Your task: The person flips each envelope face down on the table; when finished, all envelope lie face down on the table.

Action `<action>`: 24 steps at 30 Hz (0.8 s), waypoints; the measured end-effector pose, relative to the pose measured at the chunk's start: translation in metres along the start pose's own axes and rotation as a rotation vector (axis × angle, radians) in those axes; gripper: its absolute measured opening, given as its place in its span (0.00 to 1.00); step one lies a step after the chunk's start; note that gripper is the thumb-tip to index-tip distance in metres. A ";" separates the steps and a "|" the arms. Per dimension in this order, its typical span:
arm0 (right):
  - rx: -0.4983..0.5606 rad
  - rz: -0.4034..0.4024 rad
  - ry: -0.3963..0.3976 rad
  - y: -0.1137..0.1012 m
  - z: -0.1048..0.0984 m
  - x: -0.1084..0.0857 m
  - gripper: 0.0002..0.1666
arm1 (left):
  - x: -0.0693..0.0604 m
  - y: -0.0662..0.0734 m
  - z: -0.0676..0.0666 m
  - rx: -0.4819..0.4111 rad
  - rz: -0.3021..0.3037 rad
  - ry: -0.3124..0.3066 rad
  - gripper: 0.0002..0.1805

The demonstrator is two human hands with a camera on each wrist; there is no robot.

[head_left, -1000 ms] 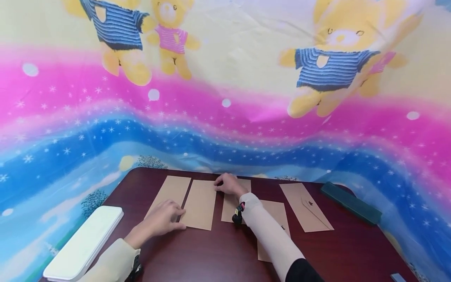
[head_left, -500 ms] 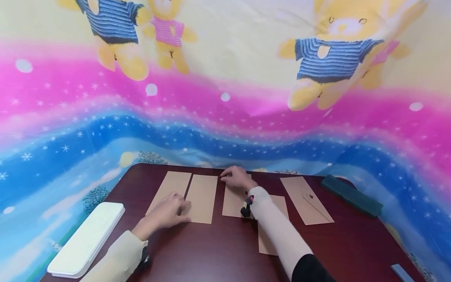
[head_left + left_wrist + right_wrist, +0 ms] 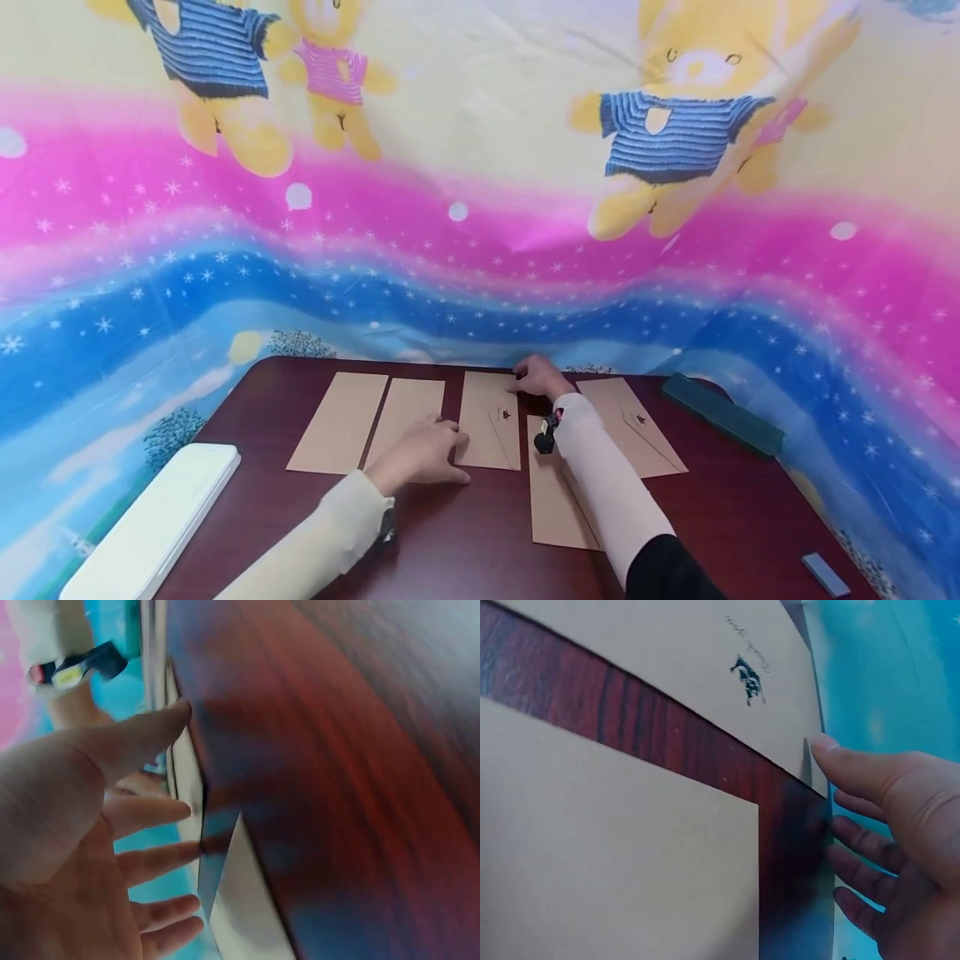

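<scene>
Several brown paper envelopes lie flat on the dark table. My left hand reaches over the lower part of the second envelope from the left, its fingertips beside the third envelope, which bears a small dark print. In the left wrist view the fingers of the left hand are spread and hold nothing. My right hand is at that third envelope's upper right corner. The right wrist view has the thumb of the right hand by the printed envelope, fingers loosely bent and holding nothing.
Leftmost lies another envelope. Right of the middle, one envelope sits nearer me, partly under my forearm, and another lies slanted. A white case, a dark green case and a small grey object flank them.
My left hand has moved right, from the gap between the first two envelopes to the third one. My right hand has shifted right to the third envelope's far corner, uncovering its print.
</scene>
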State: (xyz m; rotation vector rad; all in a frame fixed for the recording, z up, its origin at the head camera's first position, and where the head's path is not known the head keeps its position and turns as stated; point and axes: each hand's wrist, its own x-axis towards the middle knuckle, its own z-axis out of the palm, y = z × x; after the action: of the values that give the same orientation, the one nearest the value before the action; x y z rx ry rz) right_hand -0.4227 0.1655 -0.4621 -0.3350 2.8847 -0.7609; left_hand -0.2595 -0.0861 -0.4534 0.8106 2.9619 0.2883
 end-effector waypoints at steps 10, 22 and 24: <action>-0.130 -0.011 -0.031 -0.010 0.001 0.000 0.26 | 0.005 0.013 0.002 0.092 0.015 0.007 0.16; -0.173 -0.048 -0.096 -0.030 -0.003 -0.004 0.18 | 0.002 0.014 -0.001 0.095 0.014 0.016 0.08; -0.173 -0.050 -0.106 -0.029 -0.004 -0.002 0.16 | 0.002 0.015 0.001 0.118 0.021 0.026 0.08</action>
State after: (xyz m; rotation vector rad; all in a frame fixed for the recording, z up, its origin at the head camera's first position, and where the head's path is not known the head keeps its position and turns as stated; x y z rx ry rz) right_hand -0.4161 0.1430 -0.4442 -0.4538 2.8571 -0.4846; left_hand -0.2532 -0.0721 -0.4509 0.8571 3.0205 0.1267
